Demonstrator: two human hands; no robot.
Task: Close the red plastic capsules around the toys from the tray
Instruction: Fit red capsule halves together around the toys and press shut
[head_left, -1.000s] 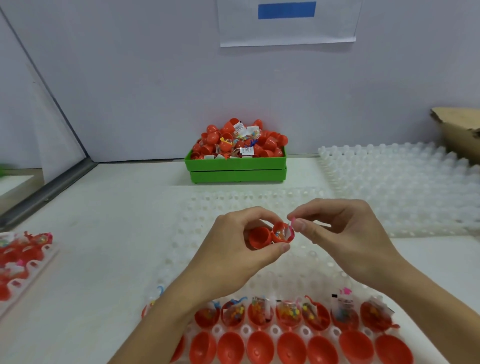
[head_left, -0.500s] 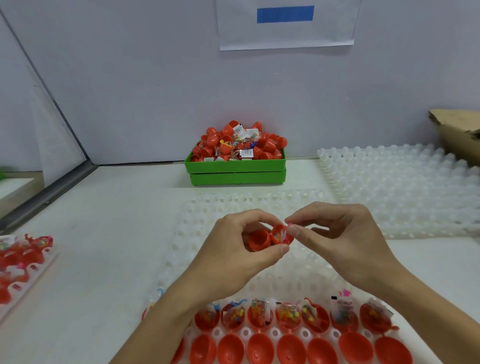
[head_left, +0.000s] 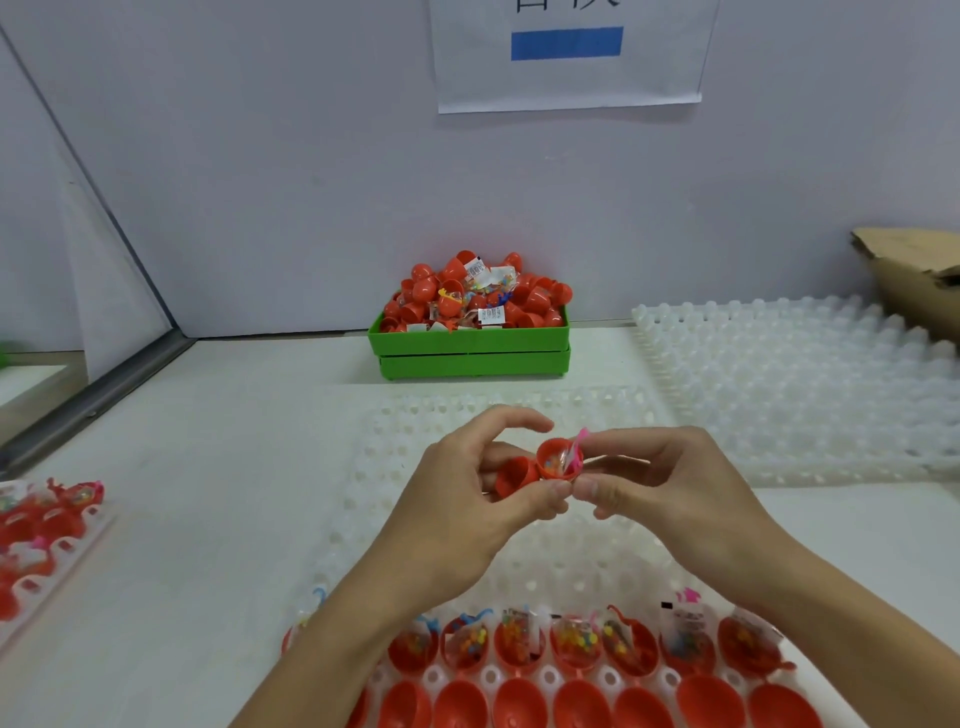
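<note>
Above the white tray (head_left: 363, 467), the left hand (head_left: 467, 514) pinches the empty capsule half (head_left: 514, 475) and the right hand (head_left: 670, 493) pinches the filled half (head_left: 558, 460); the protruding pink toy (head_left: 576, 452) should be tucked inside before pressing rims squarely together.

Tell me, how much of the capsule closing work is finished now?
Done: closed capsules heap in the green bin. In hand: the left hand and right hand hold an open capsule, toy inside, halves apart. Left: a row of filled open halves in the white tray.
</note>
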